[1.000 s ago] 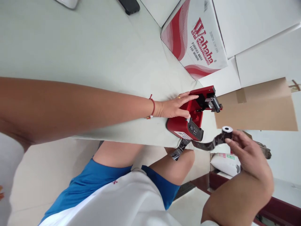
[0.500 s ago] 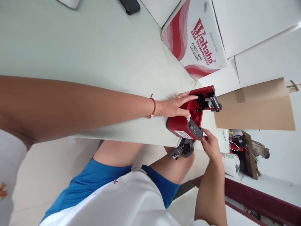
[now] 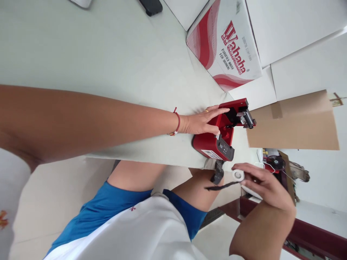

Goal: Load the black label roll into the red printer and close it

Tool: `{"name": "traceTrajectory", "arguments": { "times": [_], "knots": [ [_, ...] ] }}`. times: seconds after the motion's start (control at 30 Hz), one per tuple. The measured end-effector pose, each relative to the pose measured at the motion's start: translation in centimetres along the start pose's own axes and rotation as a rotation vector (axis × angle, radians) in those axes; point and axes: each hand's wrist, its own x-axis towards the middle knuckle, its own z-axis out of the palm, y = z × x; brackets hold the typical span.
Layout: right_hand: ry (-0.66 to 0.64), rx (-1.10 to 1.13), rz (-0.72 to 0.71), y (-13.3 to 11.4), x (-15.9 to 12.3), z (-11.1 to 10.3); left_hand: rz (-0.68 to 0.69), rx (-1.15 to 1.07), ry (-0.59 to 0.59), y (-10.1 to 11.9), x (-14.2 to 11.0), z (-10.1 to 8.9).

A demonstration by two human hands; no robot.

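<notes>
A red machine, which looks like a small label printer (image 3: 204, 143), stands at the table edge with its lid (image 3: 242, 103) raised. My left hand (image 3: 199, 124) rests on it with fingers spread, one along the raised lid and the thumb by the dark control panel (image 3: 225, 148). My right hand (image 3: 268, 186) is off to the right and nearer me, its fingers closed around a small roll with a white core (image 3: 238, 175). A thin black strip (image 3: 222, 187) trails from the roll. Another dark glossy strip (image 3: 218, 174) hangs below the printer, over my knee; whether the two join, I cannot tell.
A white and red water carton (image 3: 225, 43) stands behind the printer, with a brown cardboard piece (image 3: 294, 124) to its right. A dark phone-like object (image 3: 151, 6) lies at the far table edge. A small fan (image 3: 276, 163) is farther right.
My right hand has left the printer's front corner and moved right and toward me, now with the roll showing in it. The bunched black strip has stretched out. My left hand stays put.
</notes>
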Motion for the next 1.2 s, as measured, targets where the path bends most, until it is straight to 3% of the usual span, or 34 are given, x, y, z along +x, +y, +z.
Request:
{"name": "traceTrajectory", "arguments": {
  "times": [0.13,0.23,0.43,0.67,0.8,0.97,1.2],
  "knots": [
    [0.352,-0.053,0.147,-1.3,1.9,-1.3,0.009,-0.004,-0.008,-0.4,0.2,0.0],
    [0.421,-0.098,0.233,-2.7,5.8,-1.0,0.044,0.005,0.005,-0.4,0.1,-0.1],
    [0.26,-0.245,0.158,-5.0,11.7,-1.5,0.063,-0.002,-0.022,0.1,-0.7,-0.4],
    [0.038,-0.303,0.055,-4.2,15.4,-1.2,0.069,0.004,-0.036,0.5,-0.8,-0.5],
    [0.002,-0.324,0.038,-4.4,15.7,-1.1,0.064,0.002,-0.026,0.6,-0.8,-0.6],
    [-0.015,-0.261,0.031,-5.0,14.2,-1.1,0.063,0.011,-0.036,0.8,-0.9,-0.7],
    [0.234,-0.106,0.076,-3.9,9.6,-0.4,0.078,0.025,-0.029,0.7,-0.8,-0.7]
  ]
}}
